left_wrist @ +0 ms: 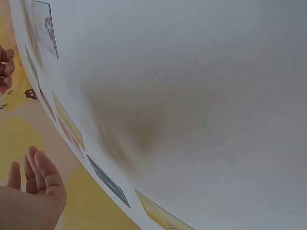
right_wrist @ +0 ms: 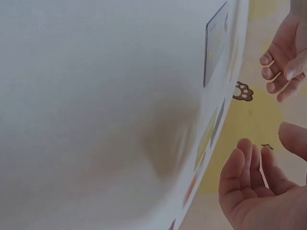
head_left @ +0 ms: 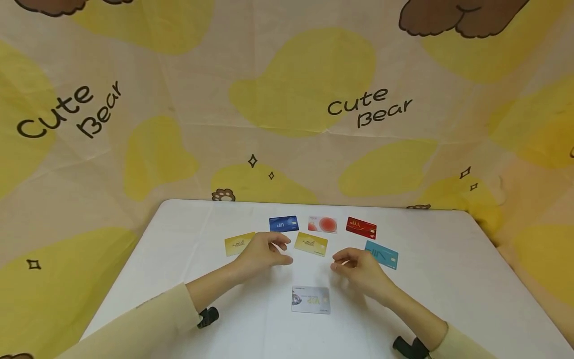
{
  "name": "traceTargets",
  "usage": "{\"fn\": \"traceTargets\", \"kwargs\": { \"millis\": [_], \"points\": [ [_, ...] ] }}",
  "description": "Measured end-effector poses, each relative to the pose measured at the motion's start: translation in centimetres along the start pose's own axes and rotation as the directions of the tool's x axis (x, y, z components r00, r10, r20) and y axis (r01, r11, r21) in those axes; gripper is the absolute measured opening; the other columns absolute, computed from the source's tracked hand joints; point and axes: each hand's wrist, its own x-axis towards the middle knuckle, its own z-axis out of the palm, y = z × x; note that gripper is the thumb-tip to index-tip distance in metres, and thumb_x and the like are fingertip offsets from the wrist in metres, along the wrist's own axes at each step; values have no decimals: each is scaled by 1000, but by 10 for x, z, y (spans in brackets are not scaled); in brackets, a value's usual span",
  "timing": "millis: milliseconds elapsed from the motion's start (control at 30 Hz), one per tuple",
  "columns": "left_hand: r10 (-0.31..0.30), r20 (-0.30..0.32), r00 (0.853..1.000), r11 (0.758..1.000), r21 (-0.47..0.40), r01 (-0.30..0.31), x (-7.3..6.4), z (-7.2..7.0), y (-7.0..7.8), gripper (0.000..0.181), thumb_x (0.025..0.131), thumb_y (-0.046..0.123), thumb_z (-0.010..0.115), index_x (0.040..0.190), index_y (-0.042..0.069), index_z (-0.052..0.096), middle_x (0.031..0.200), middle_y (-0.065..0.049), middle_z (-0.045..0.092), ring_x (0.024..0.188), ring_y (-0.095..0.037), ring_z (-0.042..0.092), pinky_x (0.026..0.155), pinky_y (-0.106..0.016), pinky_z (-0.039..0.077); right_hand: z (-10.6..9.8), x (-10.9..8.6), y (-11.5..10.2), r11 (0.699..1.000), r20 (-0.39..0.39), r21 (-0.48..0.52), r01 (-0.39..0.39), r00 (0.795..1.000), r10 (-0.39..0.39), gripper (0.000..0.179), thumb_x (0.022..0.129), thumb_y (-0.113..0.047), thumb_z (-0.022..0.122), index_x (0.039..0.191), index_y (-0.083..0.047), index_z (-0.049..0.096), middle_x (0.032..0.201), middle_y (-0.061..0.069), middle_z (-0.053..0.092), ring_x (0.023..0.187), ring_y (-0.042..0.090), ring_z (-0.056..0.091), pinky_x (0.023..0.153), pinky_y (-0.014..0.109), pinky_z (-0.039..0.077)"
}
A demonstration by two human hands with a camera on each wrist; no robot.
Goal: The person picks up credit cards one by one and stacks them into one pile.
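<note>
My left hand (head_left: 262, 253) is held above the table with relaxed fingers and nothing in them; in the head view it overlaps a gold card (head_left: 237, 244). A second gold card (head_left: 311, 244) lies just right of its fingertips. My right hand (head_left: 360, 271) hovers too, fingers loosely bent and empty, partly covering a teal card (head_left: 383, 255). Between the hands and nearer to me lies a silver VIP card (head_left: 311, 299). Along the back sit a blue card (head_left: 284, 224), a white card with a red circle (head_left: 323, 224) and a red VIP card (head_left: 361, 228).
The white table (head_left: 448, 279) has its far edge against a yellow patterned cloth (head_left: 287, 149) with "Cute Bear" lettering. A dark strap piece (head_left: 208, 316) shows at the left wrist, and another (head_left: 409, 347) at the right.
</note>
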Motion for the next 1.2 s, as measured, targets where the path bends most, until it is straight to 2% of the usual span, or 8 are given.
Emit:
{"fn": "traceTargets", "kwargs": {
  "millis": [267, 433, 667, 867, 1033, 1200],
  "points": [
    [45, -12, 999, 999, 9, -45, 18, 4, 4, 47, 84, 17, 89, 126, 3, 71, 112, -15, 69, 88, -21, 60, 72, -30, 50, -4, 14, 0, 999, -43, 28, 23, 999, -22, 33, 94, -15, 79, 122, -1, 71, 108, 6, 72, 93, 22, 65, 73, 35, 58],
    [71, -26, 997, 997, -7, -71, 29, 4, 5, 47, 83, 12, 88, 126, 1, 71, 113, -17, 69, 87, -19, 60, 72, -29, 50, -4, 22, -1, 996, -41, 79, 48, 998, -45, 40, 91, -15, 81, 125, 1, 68, 118, 14, 71, 101, 24, 67, 78, 38, 59],
    [43, -42, 998, 999, -20, -44, 42, 0, 4, 51, 83, 11, 88, 129, -2, 68, 118, -20, 68, 93, -21, 60, 78, -31, 50, -5, 34, 1, 993, -38, 109, 37, 999, -33, 51, 89, -17, 84, 133, 1, 65, 130, 21, 64, 109, 30, 65, 81, 38, 60],
    [46, -44, 998, 998, -36, -47, 53, -1, -2, 56, 82, 5, 88, 132, -4, 66, 115, -21, 67, 89, -21, 59, 76, -29, 48, -6, 44, 4, 993, -29, 116, 32, 999, -28, 54, 89, -17, 84, 135, 2, 63, 134, 21, 63, 112, 31, 64, 83, 39, 60],
    [61, -40, 997, 998, -28, -63, 61, -2, -4, 57, 81, 4, 88, 133, -5, 65, 115, -22, 67, 90, -21, 59, 77, -29, 49, -5, 52, 6, 995, -27, 99, 16, 1000, -14, 53, 90, -15, 82, 136, 2, 62, 136, 19, 63, 112, 31, 63, 83, 37, 60],
    [40, -23, 999, 999, -29, -41, 68, 1, -6, 59, 80, 2, 88, 134, -5, 64, 115, -21, 67, 93, -21, 59, 80, -30, 50, -6, 59, 10, 998, -18, 63, -17, 1000, 18, 55, 90, -15, 82, 138, 1, 61, 135, 17, 63, 110, 30, 62, 82, 36, 59]
  ]
}}
